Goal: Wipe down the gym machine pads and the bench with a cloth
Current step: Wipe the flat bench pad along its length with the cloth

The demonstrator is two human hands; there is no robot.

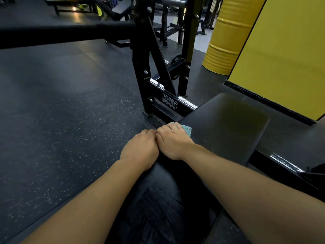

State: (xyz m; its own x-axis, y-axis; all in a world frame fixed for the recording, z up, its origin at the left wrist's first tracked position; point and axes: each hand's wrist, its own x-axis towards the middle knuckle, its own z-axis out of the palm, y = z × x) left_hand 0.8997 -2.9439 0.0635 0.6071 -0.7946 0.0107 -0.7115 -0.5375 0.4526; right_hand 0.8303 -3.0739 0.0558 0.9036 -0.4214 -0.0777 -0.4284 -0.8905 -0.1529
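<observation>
Teal fuzzy cloth (186, 129), under rt hand (173, 141)

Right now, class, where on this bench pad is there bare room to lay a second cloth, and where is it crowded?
The bench pad is bare right of the cloth, towards the yellow wall. Its near-left corner is crowded: both hands meet there, right hand on the cloth, left hand beside it.

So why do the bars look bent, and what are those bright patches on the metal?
Head view: the wide-angle lens bows the padded bar and stretches the forearms; overhead light glares off the black frame and sheens on the seat pad; the background is dim and soft.
</observation>
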